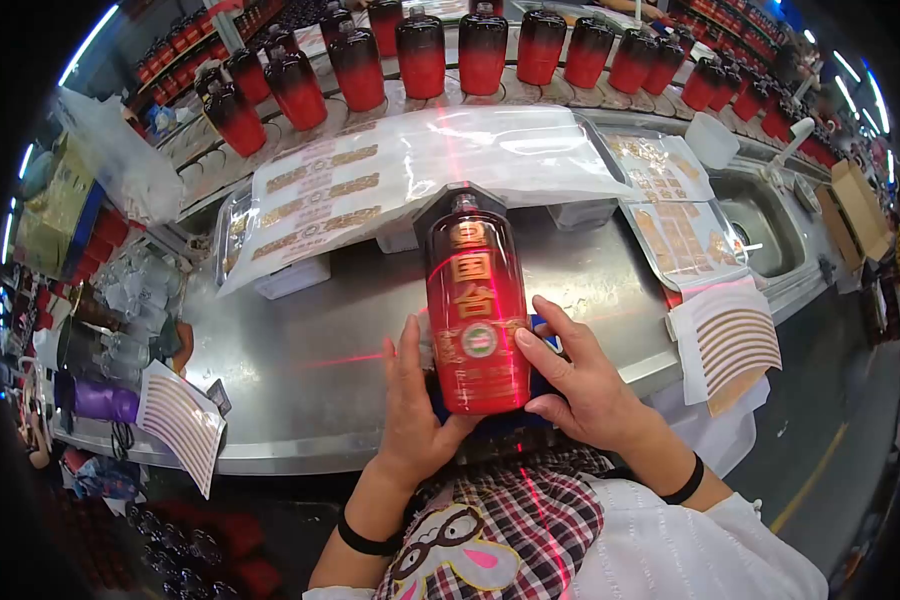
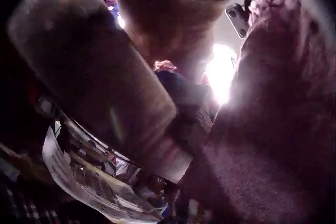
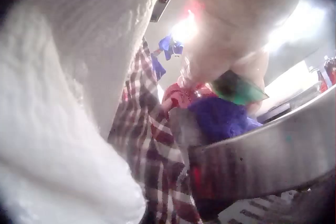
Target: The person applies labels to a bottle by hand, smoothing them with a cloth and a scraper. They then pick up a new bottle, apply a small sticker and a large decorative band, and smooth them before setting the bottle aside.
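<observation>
A red bottle [image 1: 478,300] with a dark top and gold lettering leans back in front of the person, its neck against a dark angular support [image 1: 432,208]. Blue cloth [image 1: 542,385] shows beneath its lower part. The left hand [image 1: 410,410] lies along the bottle's lower left side, fingers fairly straight, thumb close to the base. On the other side, the right hand [image 1: 595,390] touches the gold decoration [image 1: 515,328] at the lower right with an extended fingertip. Its thumb lies by the bottom corner. The wrist views are dim or glary; blue cloth [image 3: 220,119] shows in the right one.
Gold decal sheets [image 1: 315,195] span the back of the metal table [image 1: 340,350], with more decals [image 1: 675,235] at right. Striped sheets [image 1: 735,335] hang at both sides. Several red bottles [image 1: 420,60] stand on the conveyor behind. A sink [image 1: 760,225] is at far right.
</observation>
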Motion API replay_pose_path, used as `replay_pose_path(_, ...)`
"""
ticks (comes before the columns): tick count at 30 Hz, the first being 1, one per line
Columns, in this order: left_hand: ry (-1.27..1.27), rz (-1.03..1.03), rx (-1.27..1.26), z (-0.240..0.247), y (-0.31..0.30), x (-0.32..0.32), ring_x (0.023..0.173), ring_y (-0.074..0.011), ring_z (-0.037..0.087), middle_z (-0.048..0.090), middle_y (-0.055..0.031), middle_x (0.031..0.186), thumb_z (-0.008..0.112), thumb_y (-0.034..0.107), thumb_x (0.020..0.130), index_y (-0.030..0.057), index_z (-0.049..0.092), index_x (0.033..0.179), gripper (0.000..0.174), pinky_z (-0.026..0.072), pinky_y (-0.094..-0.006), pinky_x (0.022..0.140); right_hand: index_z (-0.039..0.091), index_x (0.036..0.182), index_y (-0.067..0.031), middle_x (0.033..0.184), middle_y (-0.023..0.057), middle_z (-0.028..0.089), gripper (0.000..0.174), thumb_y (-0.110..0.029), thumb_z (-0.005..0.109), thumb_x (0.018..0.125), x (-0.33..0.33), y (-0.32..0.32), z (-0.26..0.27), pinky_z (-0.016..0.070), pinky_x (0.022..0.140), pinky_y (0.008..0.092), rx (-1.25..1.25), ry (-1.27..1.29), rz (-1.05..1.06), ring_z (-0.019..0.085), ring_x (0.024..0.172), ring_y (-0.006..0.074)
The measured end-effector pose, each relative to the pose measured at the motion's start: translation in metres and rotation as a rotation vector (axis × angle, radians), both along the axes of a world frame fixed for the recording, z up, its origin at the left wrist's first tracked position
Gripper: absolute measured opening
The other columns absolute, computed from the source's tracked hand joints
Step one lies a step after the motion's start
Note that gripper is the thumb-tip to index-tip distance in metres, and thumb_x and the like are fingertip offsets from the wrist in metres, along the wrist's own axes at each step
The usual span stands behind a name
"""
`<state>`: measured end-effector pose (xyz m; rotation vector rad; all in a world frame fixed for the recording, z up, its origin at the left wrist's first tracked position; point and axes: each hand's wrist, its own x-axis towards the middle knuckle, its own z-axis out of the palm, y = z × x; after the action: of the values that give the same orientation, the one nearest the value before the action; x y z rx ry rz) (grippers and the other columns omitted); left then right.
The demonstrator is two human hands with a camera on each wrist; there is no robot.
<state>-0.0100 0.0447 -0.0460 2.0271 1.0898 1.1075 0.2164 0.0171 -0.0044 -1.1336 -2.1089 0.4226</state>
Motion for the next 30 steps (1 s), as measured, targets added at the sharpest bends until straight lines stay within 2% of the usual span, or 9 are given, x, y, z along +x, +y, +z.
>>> replay_pose_path(1, 0.023, 0.007, -0.005, 0.006, -0.001, -0.001, 0.139, -0.0412, 0.035, 0.033, -0.0249, 0.151, 0.076, 0.051, 0.077, -0.0016, 0.019, 0.151, 0.107, 0.0099, -0.0641, 0.113, 0.048, 0.141, -0.0072, 0.148, 0.0295, 0.033, 0.066, -0.028, 0.073, 0.084, 0.000, 0.000, -0.001, 0.0419, 0.101, 0.0479, 0.017, -0.002, 0.000, 0.050, 0.119, 0.0423)
replay_pose_path(3, 0.287, 0.092, 0.282, 0.023, -0.004, 0.006, 0.138, -0.0401, 0.037, 0.034, -0.0248, 0.151, 0.076, 0.052, 0.078, -0.0024, 0.018, 0.151, 0.108, 0.0108, -0.0644, 0.113, 0.048, 0.141, -0.0068, 0.147, 0.0298, 0.034, 0.066, -0.028, 0.073, 0.084, 0.000, 0.001, -0.003, 0.0417, 0.102, 0.0477, 0.034, 0.006, -0.001, 0.050, 0.118, 0.0424)
replay_pose_path(4, 0.356, 0.099, 0.397, 0.024, -0.002, 0.008, 0.137, -0.0425, 0.036, 0.035, -0.0251, 0.149, 0.075, 0.053, 0.077, -0.0048, 0.017, 0.151, 0.110, 0.0105, -0.0649, 0.113, 0.048, 0.142, -0.0066, 0.146, 0.0299, 0.034, 0.066, -0.027, 0.073, 0.084, 0.001, 0.002, -0.004, 0.0416, 0.102, 0.0476, 0.045, 0.008, 0.001, 0.050, 0.118, 0.0424)
replay_pose_path(8, 0.198, -0.029, 0.241, 0.005, 0.004, 0.000, 0.140, -0.0481, 0.028, 0.037, -0.0263, 0.148, 0.073, 0.053, 0.079, -0.0070, 0.015, 0.151, 0.110, 0.0098, -0.0649, 0.113, 0.047, 0.142, -0.0065, 0.146, 0.0301, 0.035, 0.068, -0.026, 0.074, 0.082, 0.005, -0.002, -0.001, 0.0411, 0.102, 0.0476, 0.046, 0.012, -0.018, 0.050, 0.118, 0.0427)
replay_pose_path(14, 0.337, 0.028, 0.407, 0.027, -0.001, 0.009, 0.145, -0.0422, 0.025, 0.036, -0.0239, 0.151, 0.066, 0.054, 0.085, 0.0016, 0.029, 0.151, 0.093, 0.0068, -0.0618, 0.115, 0.046, 0.144, -0.0077, 0.147, 0.0289, 0.034, 0.071, -0.025, 0.075, 0.081, 0.003, 0.002, 0.002, 0.0415, 0.101, 0.0477, 0.047, 0.005, -0.011, 0.050, 0.117, 0.0425)
replay_pose_path(17, 0.400, 0.014, 0.361, 0.024, -0.002, 0.008, 0.145, -0.0418, 0.025, 0.033, -0.0229, 0.154, 0.063, 0.054, 0.087, 0.0060, 0.037, 0.149, 0.082, 0.0065, -0.0613, 0.115, 0.045, 0.144, -0.0082, 0.147, 0.0283, 0.034, 0.072, -0.025, 0.074, 0.081, 0.003, 0.002, -0.002, 0.0416, 0.101, 0.0477, 0.050, -0.001, -0.010, 0.050, 0.117, 0.0422)
replay_pose_path(20, 0.408, 0.007, 0.364, 0.025, -0.001, 0.008, 0.144, -0.0422, 0.027, 0.032, -0.0237, 0.155, 0.061, 0.054, 0.088, 0.0060, 0.040, 0.147, 0.079, 0.0069, -0.0615, 0.115, 0.045, 0.144, -0.0083, 0.147, 0.0278, 0.035, 0.071, -0.025, 0.074, 0.082, 0.004, 0.001, -0.003, 0.0415, 0.101, 0.0480, 0.053, 0.006, -0.004, 0.050, 0.117, 0.0422)
replay_pose_path(30, 0.421, -0.004, 0.391, 0.028, 0.001, 0.008, 0.141, -0.0430, 0.032, 0.036, -0.0253, 0.151, 0.063, 0.054, 0.087, 0.0050, 0.041, 0.147, 0.081, 0.0094, -0.0622, 0.115, 0.051, 0.139, -0.0073, 0.144, 0.0272, 0.039, 0.064, -0.026, 0.073, 0.083, 0.006, -0.002, -0.002, 0.0407, 0.103, 0.0491, 0.082, -0.010, -0.002, 0.048, 0.120, 0.0436)
